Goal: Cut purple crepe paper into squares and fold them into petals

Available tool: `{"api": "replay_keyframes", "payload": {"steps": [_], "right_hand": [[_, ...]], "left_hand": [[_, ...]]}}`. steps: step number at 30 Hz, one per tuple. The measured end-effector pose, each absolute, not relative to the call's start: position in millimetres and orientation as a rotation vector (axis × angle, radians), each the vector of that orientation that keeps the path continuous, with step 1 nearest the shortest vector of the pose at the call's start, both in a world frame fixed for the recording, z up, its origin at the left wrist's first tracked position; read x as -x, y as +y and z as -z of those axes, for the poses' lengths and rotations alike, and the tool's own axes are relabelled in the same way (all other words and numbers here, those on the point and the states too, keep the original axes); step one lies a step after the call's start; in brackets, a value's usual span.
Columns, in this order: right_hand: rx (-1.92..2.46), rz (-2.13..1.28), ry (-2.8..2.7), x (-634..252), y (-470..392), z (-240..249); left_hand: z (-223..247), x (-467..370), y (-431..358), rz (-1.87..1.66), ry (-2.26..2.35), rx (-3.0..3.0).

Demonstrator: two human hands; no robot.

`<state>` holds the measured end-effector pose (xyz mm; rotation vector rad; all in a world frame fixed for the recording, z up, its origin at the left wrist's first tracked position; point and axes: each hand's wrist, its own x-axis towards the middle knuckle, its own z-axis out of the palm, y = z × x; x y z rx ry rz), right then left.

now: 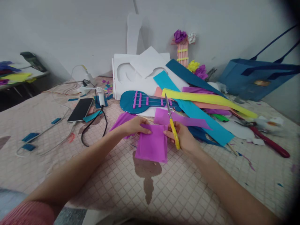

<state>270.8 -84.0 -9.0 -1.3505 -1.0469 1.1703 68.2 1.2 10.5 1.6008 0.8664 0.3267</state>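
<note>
Pinching purple paper [152, 145] | left fingers [146, 130]: upper-left corner | right fingers [169, 134]: right edge, yellow scissors [173, 130]

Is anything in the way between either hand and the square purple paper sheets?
Nothing visible: the left hand pinches the square purple paper sheets near their top-left corner; the right hand touches their right edge, while also holding the yellow-handled metal scissors.

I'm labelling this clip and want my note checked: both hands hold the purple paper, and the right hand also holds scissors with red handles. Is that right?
Not quite: the head view shows that the scissors have yellow handles, not red. The rest stands: left hand and right hand hold the purple paper, the right also holding the scissors.
</note>
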Motion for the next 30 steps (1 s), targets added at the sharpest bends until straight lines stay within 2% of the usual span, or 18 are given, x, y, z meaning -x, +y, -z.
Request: {"api": "replay_keyframes", "payload": {"steps": [14,30], "right_hand": [[1.377,-1.113,-1.073,-273.4,-82.1,8.4],[1.253,-1.14,-0.973,-277.7,-85.7,-4.9]], "left_hand": [[-8.0,-57.1,11.8,-0.388,0.859,-1.432],[-6.7,-81.8,-19.9,-0.426,0.734,-1.001]]}}
